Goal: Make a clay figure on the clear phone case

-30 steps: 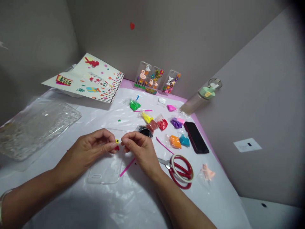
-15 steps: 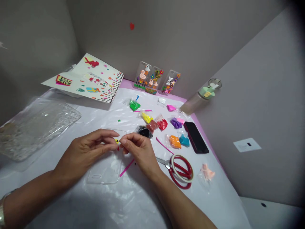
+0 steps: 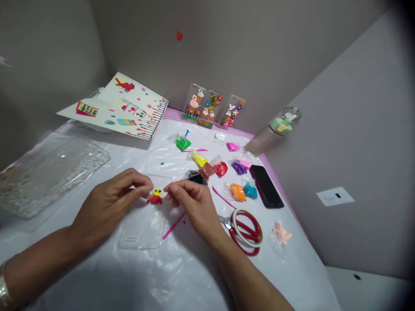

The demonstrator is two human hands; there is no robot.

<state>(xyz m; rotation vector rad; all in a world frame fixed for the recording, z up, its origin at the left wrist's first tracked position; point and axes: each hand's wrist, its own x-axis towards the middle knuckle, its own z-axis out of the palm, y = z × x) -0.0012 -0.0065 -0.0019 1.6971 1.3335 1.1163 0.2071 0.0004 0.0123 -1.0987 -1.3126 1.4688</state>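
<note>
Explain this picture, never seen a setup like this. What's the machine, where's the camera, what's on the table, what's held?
There is no machine: these are a person's own bare left hand and right hand. The one camera is worn on the head, looking forward and down.

On the white-covered table lies a clear case, with a small red-and-yellow figure over its far end. Further out are small bags of coloured material, such as the green one, plus red-handled scissors and a dark phone. At the back stand decorated clear cases and a bottle.

The fingertips are on either side of the figure. Whether either hand touches it or holds something tiny is too small to tell.
</note>
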